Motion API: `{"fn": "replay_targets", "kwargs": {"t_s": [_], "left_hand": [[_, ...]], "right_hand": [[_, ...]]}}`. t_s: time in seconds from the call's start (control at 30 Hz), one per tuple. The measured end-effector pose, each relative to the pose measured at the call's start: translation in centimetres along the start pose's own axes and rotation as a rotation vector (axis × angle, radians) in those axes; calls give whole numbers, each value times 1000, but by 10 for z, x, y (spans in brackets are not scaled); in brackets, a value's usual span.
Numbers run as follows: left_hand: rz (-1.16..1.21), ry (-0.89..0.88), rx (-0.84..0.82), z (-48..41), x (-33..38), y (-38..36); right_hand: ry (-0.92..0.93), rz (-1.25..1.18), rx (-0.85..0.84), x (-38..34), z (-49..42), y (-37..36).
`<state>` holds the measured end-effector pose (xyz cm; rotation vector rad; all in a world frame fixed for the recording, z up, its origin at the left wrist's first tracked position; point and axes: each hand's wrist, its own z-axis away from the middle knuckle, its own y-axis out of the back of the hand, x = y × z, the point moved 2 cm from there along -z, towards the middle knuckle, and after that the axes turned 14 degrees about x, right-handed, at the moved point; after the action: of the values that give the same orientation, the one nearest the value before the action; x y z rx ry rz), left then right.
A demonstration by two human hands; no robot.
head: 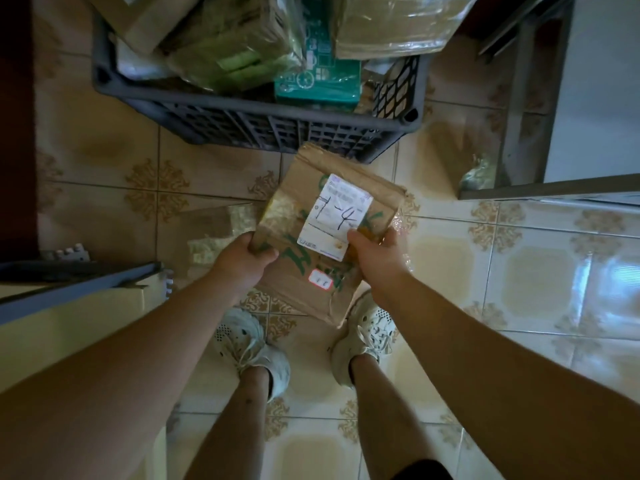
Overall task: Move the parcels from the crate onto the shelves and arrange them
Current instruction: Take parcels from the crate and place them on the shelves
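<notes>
Held over the floor just near of the dark grey plastic crate [263, 126], the flat brown cardboard parcel [294, 209] w/ white label is pinched at opposite edges by left hand [247, 252] & right hand [375, 252] (prob. light, semi-stiff; keep the two-edge grip).

White left shoe [249, 344], right shoe [363, 337] on patterned tile floor [519, 271].

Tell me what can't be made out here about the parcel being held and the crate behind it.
Head view only:
Printed text on the white paper label of the flat brown cardboard parcel: too small and blurred.
Fingers of the left hand and right hand: hidden under the parcel.
Parcels in the dark grey plastic crate: cut off by the top edge; its floor is buried.
Grey metal shelf: cut off by the right edge.
</notes>
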<state>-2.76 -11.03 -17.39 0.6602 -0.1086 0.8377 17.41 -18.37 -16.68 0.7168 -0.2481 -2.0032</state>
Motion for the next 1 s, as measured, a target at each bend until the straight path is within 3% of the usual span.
{"fn": "replay_targets", "kwargs": {"t_s": [0.17, 0.33, 0.5, 0.77, 1.0], "left_hand": [[209, -24, 52, 67, 10, 31], [356, -184, 166, 181, 60, 87], [380, -365, 227, 287, 110, 143], [306, -795, 126, 418, 160, 226], [295, -1049, -3, 516, 166, 260]], "right_hand": [[181, 48, -22, -43, 49, 26], [414, 120, -17, -104, 139, 88], [594, 29, 78, -147, 246, 159], [741, -123, 333, -162, 400, 241], [809, -337, 516, -135, 509, 318]]}}
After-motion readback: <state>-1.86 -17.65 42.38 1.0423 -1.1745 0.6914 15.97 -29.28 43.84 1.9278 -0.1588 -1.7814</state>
